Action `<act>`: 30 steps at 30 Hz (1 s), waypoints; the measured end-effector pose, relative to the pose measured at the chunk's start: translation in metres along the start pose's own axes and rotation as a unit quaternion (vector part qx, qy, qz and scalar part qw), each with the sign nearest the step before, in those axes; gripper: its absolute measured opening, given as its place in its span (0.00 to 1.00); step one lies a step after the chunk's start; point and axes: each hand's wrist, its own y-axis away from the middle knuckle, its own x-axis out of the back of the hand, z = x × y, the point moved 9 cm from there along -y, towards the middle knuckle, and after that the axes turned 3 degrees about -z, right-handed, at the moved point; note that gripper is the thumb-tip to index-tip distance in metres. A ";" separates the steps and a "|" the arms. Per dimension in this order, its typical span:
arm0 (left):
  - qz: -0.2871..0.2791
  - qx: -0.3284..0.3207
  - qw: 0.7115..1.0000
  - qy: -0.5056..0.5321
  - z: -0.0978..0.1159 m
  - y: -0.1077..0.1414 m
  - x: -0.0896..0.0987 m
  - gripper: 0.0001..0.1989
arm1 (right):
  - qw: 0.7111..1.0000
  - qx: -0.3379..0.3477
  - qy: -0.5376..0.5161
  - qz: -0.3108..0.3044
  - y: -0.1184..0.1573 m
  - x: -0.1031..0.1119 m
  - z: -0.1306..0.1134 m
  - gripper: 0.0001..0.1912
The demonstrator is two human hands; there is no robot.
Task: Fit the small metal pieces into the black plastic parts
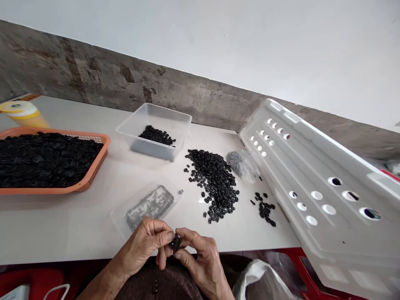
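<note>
A small black part [175, 241] is pinched between my two hands at the table's front edge. My left hand [150, 239] closes on its left side with thumb and fingers. From the right, the thumb and fingers of my right hand [200, 254] grip the same part. Just beyond my left hand lies a clear shallow tray [120, 216] with many small metal pieces [150, 204]. A heap of small black parts [215, 179] is spread on the white table [103, 216], ahead and to the right of my hands.
An orange basket [104, 152] full of black parts stands at the left, beside a yellow-and-white container [26, 113]. A clear bin [153, 152] holds more black parts. At the right are a plastic bag of metal pieces [242, 164], a smaller black pile [265, 210] and a leaning white perforated panel [290, 166].
</note>
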 end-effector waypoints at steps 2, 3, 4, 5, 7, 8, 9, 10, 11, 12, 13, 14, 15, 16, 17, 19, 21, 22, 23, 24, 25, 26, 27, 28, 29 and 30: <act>-0.007 0.005 1.000 0.000 -0.002 0.001 0.000 0.23 | 1.000 0.006 -0.014 -0.019 0.001 -0.001 -0.003 0.16; -0.010 0.007 1.000 -0.001 -0.003 0.001 -0.001 0.23 | 1.000 0.007 -0.015 -0.023 0.001 -0.001 -0.003 0.16; -0.012 0.010 1.000 -0.003 -0.004 0.001 -0.001 0.23 | 1.000 0.004 -0.012 -0.024 0.002 -0.001 -0.003 0.15; -0.013 0.012 1.000 -0.005 -0.004 0.001 -0.002 0.23 | 1.000 -0.004 -0.006 -0.025 0.002 -0.001 -0.003 0.14; -0.013 0.012 1.000 -0.008 -0.004 0.001 -0.002 0.22 | 0.999 -0.022 0.003 -0.026 0.002 -0.001 0.000 0.12; -0.011 0.010 1.000 -0.009 -0.003 0.001 -0.003 0.22 | 0.999 -0.025 0.001 -0.023 0.002 -0.002 0.001 0.11; -0.007 0.007 1.000 -0.010 -0.002 0.001 -0.003 0.22 | 1.000 -0.024 -0.005 -0.015 0.002 -0.002 0.002 0.11; -0.001 0.001 1.000 -0.010 -0.001 0.002 -0.003 0.22 | 1.000 -0.019 -0.014 0.001 0.003 -0.001 0.003 0.11; 0.007 -0.010 1.000 -0.008 0.001 0.004 -0.003 0.22 | 0.999 -0.010 -0.028 0.022 0.003 0.001 0.004 0.12; 0.014 -0.022 1.000 -0.003 0.002 0.006 -0.003 0.22 | 0.998 -0.001 -0.046 0.047 0.003 0.004 0.005 0.12; 0.020 -0.035 0.999 0.003 0.003 0.008 -0.003 0.22 | 0.996 0.003 -0.064 0.069 0.004 0.005 0.008 0.12; 0.026 -0.045 0.999 0.010 0.003 0.010 -0.004 0.22 | 0.993 0.005 -0.083 0.085 0.005 0.006 0.011 0.12; 0.033 -0.054 0.998 0.014 0.002 0.012 -0.004 0.22 | 0.991 0.003 -0.101 0.093 0.005 0.005 0.014 0.12; 0.041 -0.060 0.997 0.013 0.000 0.014 -0.003 0.23 | 0.989 0.000 -0.116 0.096 0.005 0.004 0.016 0.12; 0.053 -0.068 0.996 0.005 -0.001 0.016 -0.003 0.22 | 0.987 -0.005 -0.127 0.096 0.005 0.002 0.018 0.12; 0.091 -0.101 0.990 -0.036 0.001 0.020 0.001 0.20 | 0.984 -0.010 -0.149 0.095 0.005 -0.002 0.020 0.12; 0.128 -0.164 0.971 -0.117 0.010 0.025 0.003 0.16 | 0.982 -0.010 -0.164 0.094 0.005 -0.004 0.020 0.12; 0.142 -0.199 0.955 -0.166 0.016 0.029 0.002 0.15 | 0.982 -0.010 -0.167 0.091 0.006 -0.005 0.019 0.12; 0.153 -0.234 0.936 -0.215 0.022 0.032 0.000 0.14 | 0.982 -0.009 -0.165 0.088 0.006 -0.006 0.018 0.12; 0.160 -0.264 0.916 -0.258 0.028 0.036 -0.002 0.15 | 0.983 -0.009 -0.161 0.085 0.007 -0.007 0.018 0.12; 0.165 -0.289 0.897 -0.291 0.032 0.038 -0.005 0.15 | 0.984 -0.008 -0.155 0.083 0.007 -0.007 0.017 0.12; 0.170 -0.306 0.883 -0.313 0.036 0.041 -0.007 0.15 | 0.985 -0.010 -0.150 0.083 0.008 -0.007 0.016 0.12; 0.173 -0.318 0.873 -0.327 0.038 0.043 -0.008 0.15 | 0.986 -0.014 -0.147 0.081 0.008 -0.008 0.016 0.12; 0.176 -0.326 0.867 -0.334 0.040 0.044 -0.008 0.15 | 0.986 -0.018 -0.146 0.078 0.008 -0.009 0.016 0.13; 0.177 -0.329 0.864 -0.337 0.041 0.045 -0.008 0.15 | 0.986 -0.021 -0.147 0.073 0.008 -0.009 0.015 0.13; 0.176 -0.332 0.863 -0.338 0.043 0.046 -0.008 0.16 | 0.986 -0.023 -0.149 0.068 0.008 -0.010 0.014 0.13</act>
